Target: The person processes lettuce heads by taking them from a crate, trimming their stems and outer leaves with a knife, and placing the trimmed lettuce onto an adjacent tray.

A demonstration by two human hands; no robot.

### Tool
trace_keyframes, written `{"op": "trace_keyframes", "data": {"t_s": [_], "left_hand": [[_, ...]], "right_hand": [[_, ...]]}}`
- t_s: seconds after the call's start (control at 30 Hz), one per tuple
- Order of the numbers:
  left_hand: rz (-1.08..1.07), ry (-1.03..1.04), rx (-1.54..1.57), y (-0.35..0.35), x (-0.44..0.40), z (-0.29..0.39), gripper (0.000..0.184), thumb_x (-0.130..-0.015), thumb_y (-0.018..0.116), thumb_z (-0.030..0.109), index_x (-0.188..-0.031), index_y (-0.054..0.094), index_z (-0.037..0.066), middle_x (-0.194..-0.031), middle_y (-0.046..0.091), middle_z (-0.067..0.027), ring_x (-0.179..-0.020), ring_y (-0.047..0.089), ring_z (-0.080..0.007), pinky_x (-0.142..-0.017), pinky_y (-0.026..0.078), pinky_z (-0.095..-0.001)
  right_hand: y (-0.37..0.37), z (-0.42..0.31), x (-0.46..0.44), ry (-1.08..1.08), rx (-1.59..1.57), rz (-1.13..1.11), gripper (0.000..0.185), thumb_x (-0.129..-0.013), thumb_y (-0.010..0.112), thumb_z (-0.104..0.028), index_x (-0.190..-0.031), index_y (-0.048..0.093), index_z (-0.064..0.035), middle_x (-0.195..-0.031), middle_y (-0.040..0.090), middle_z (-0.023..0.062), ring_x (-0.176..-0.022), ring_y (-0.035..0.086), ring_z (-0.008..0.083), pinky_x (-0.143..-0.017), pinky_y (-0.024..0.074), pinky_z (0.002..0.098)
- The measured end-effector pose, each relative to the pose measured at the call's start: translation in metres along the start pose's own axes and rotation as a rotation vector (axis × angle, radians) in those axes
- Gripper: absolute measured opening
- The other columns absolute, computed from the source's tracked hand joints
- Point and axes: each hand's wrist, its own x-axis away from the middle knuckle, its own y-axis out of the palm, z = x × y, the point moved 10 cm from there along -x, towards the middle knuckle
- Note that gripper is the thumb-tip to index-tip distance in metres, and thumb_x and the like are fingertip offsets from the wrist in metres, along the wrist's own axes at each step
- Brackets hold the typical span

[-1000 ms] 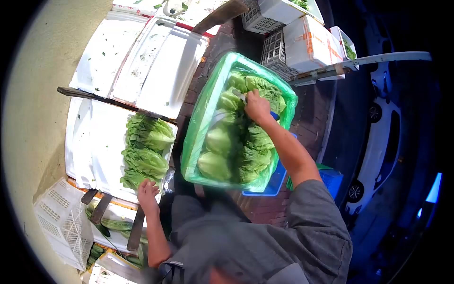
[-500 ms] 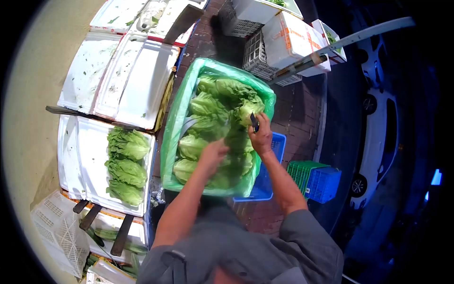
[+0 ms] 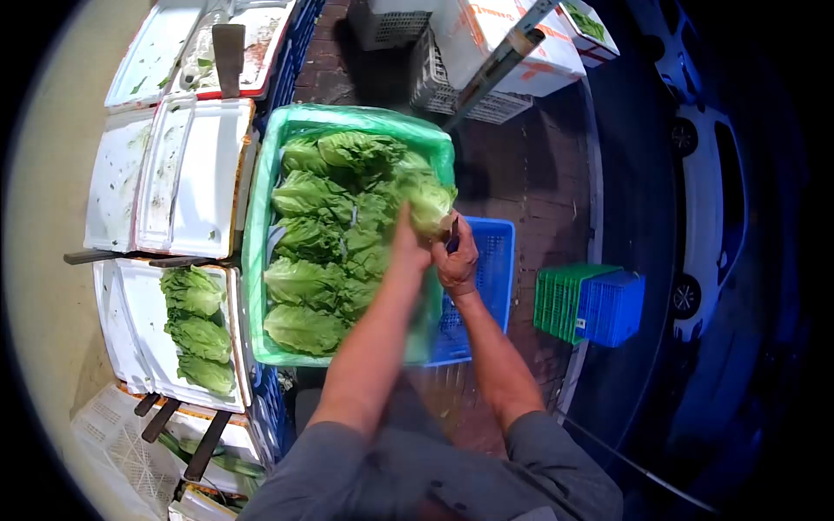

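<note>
A head of lettuce [image 3: 427, 198] is tilted up at the right side of the crate, its cut stem end toward me. Against its left side, my left hand [image 3: 410, 241] is closed on it, slightly blurred. My right hand [image 3: 458, 260] grips a small dark knife [image 3: 453, 234] right at the stem end; most of the knife is hidden by the fingers. Below and around them, more lettuce heads [image 3: 304, 280] lie in rows inside a crate lined with a green plastic bag [image 3: 254, 300].
Left stand white foam boxes [image 3: 195, 174], one with several lettuce heads [image 3: 198, 337]. A blue crate [image 3: 495, 278] sits beside the lined crate. Farther right are a green crate [image 3: 558, 300] and a blue basket [image 3: 612, 308]. A metal pole [image 3: 499, 65] slants near stacked boxes; cars stand beyond.
My left hand has moved right and up from over the crate's middle onto the lettuce head. My right hand still holds the knife by the stem. The whole view has shifted and turned.
</note>
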Motion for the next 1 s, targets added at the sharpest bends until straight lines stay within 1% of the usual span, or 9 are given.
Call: {"op": "trace_keyframes", "data": {"t_s": [0.07,0.17,0.2,0.3,0.33,0.37,0.43,0.6,1.0], "left_hand": [[0.036,-0.008,-0.025,-0.001,0.003,-0.008,0.057,-0.096,0.050,0.053,-0.130,0.052,0.007,-0.122,0.061,-0.0109,-0.110,0.059,-0.0287,-0.098,0.048,-0.0443],[-0.007,-0.065,-0.080,0.006,0.022,-0.022,0.054,-0.097,0.050,0.051,-0.130,0.052,0.007,-0.123,0.060,-0.0122,-0.111,0.059,-0.0296,-0.098,0.048,-0.0466],[0.002,-0.117,-0.027,0.008,0.032,-0.029,0.052,-0.098,0.050,0.048,-0.130,0.051,0.007,-0.123,0.060,-0.0137,-0.111,0.059,-0.0303,-0.096,0.049,-0.0481],[0.007,-0.146,-0.052,0.003,0.052,-0.042,0.053,-0.090,0.066,0.043,-0.129,0.056,0.007,-0.124,0.063,-0.0132,-0.108,0.062,-0.0297,-0.095,0.052,-0.0448],[0.142,-0.124,-0.084,-0.002,0.064,-0.044,0.049,-0.092,0.064,0.041,-0.127,0.057,0.007,-0.123,0.064,-0.0133,-0.107,0.063,-0.0292,-0.093,0.054,-0.0429],[0.104,-0.171,-0.074,-0.007,0.067,-0.052,0.049,-0.093,0.063,0.041,-0.126,0.057,0.006,-0.120,0.065,-0.0131,-0.107,0.063,-0.0291,-0.093,0.053,-0.0432],[0.218,-0.154,-0.176,-0.008,0.086,-0.059,0.052,-0.100,0.047,0.045,-0.130,0.048,0.003,-0.125,0.057,-0.0162,-0.113,0.058,-0.0303,-0.099,0.049,-0.0471],[0.184,-0.207,-0.254,-0.019,0.105,-0.079,0.053,-0.099,0.051,0.044,-0.130,0.050,0.001,-0.126,0.058,-0.0171,-0.116,0.058,-0.0308,-0.104,0.045,-0.0460],[0.236,-0.254,-0.269,-0.026,0.129,-0.103,0.044,-0.100,0.051,0.040,-0.124,0.055,0.004,-0.119,0.062,-0.0129,-0.107,0.060,-0.0274,-0.097,0.049,-0.0409]], "right_hand": [[-0.021,-0.015,0.003,-0.099,0.060,0.028,0.055,-0.078,0.073,-0.008,-0.128,0.054,-0.0001,-0.125,0.059,0.0220,-0.115,0.059,0.0377,-0.098,0.0477,0.0421],[-0.056,-0.016,0.020,-0.018,0.105,0.018,0.055,-0.079,0.073,-0.011,-0.129,0.053,0.0000,-0.122,0.060,0.0220,-0.113,0.059,0.0383,-0.096,0.0471,0.0434],[-0.066,-0.017,0.026,-0.006,0.104,-0.004,0.046,-0.086,0.066,-0.012,-0.128,0.054,0.0010,-0.117,0.061,0.0194,-0.102,0.062,0.0304,-0.087,0.0497,0.0384],[-0.088,-0.041,0.039,0.038,0.114,-0.142,0.047,-0.088,0.064,-0.015,-0.130,0.053,0.0032,-0.110,0.061,0.0229,-0.093,0.064,0.0315,-0.080,0.0511,0.0388],[-0.093,-0.045,0.043,-0.026,0.147,-0.118,0.051,-0.088,0.064,-0.014,-0.134,0.049,0.0048,-0.099,0.064,0.0230,-0.082,0.066,0.0351,-0.073,0.0524,0.0393],[-0.096,-0.048,0.045,-0.004,0.158,-0.145,0.053,-0.088,0.064,-0.014,-0.134,0.047,0.0050,-0.096,0.065,0.0222,-0.079,0.066,0.0359,-0.071,0.0525,0.0398],[-0.102,-0.058,0.052,0.051,0.175,-0.208,0.057,-0.087,0.066,-0.014,-0.136,0.045,0.0055,-0.090,0.067,0.0207,-0.074,0.066,0.0374,-0.068,0.0527,0.0408],[-0.110,-0.059,0.072,-0.008,0.183,-0.216,0.069,-0.083,0.071,-0.024,-0.138,0.042,0.0042,-0.091,0.067,0.0215,-0.076,0.067,0.0385,-0.065,0.0529,0.0443],[-0.136,-0.062,0.101,0.031,0.169,-0.157,0.063,-0.084,0.072,-0.023,-0.136,0.046,-0.0004,-0.085,0.068,0.0181,-0.072,0.067,0.0367,-0.062,0.0527,0.0442]]}}
